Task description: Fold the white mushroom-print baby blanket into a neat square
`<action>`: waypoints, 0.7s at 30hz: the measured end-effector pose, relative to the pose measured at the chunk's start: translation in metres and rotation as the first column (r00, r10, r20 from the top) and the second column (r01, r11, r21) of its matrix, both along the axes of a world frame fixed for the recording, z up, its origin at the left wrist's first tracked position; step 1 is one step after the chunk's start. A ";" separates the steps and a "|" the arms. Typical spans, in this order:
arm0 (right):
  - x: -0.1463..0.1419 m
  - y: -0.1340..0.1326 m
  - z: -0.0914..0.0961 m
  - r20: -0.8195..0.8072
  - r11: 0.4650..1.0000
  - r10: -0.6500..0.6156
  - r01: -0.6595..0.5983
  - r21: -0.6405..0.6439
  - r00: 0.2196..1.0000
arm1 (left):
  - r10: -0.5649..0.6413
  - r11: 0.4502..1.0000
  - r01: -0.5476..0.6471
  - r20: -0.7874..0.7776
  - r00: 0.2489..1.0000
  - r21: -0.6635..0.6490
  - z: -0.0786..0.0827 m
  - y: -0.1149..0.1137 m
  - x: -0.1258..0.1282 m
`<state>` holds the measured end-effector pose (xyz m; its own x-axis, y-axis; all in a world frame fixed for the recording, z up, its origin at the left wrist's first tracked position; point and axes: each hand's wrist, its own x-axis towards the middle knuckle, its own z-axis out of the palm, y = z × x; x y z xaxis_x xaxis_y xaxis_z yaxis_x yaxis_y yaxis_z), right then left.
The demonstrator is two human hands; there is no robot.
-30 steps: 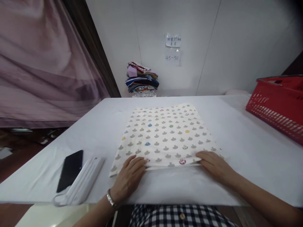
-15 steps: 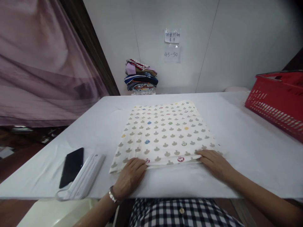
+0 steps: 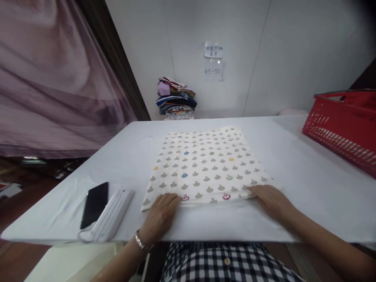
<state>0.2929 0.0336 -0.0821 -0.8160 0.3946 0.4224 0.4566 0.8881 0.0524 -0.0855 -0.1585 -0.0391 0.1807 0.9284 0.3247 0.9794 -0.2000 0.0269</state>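
Observation:
A folded cream cloth (image 3: 205, 166) printed with small grey and coloured shapes lies flat in the middle of the white table (image 3: 308, 184). My left hand (image 3: 160, 217) rests at the cloth's near left edge, fingers curled onto the hem. At the near right corner lies my right hand (image 3: 272, 201), its fingers flat and touching the edge. A watch band shows on my left wrist.
A black phone (image 3: 94, 203) and a white flat pack (image 3: 111, 215) lie at the table's near left. A red plastic basket (image 3: 343, 125) stands at the right. A stack of folded clothes (image 3: 175, 98) sits against the back wall under paper notes. A mauve curtain hangs at left.
Both hands stay on the cloth's near edge with hardly any shift. The view has drifted slightly, nothing else moved.

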 end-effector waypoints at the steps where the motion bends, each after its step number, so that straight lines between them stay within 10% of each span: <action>1: 0.002 0.001 0.000 -0.001 1.000 -0.013 0.013 0.006 1.000 | 0.032 0.999 -0.032 -0.005 0.999 0.002 0.001 -0.003 -0.004; 12: 0.055 0.032 0.002 -0.026 0.990 0.012 -0.008 0.142 1.000 | 0.286 0.958 -0.287 0.068 0.956 0.002 0.000 -0.033 -0.040; 21: 0.086 0.044 -0.028 -0.035 0.995 -0.098 0.097 -0.031 0.995 | 0.364 0.928 -0.373 0.267 0.892 -0.020 0.003 -0.047 -0.054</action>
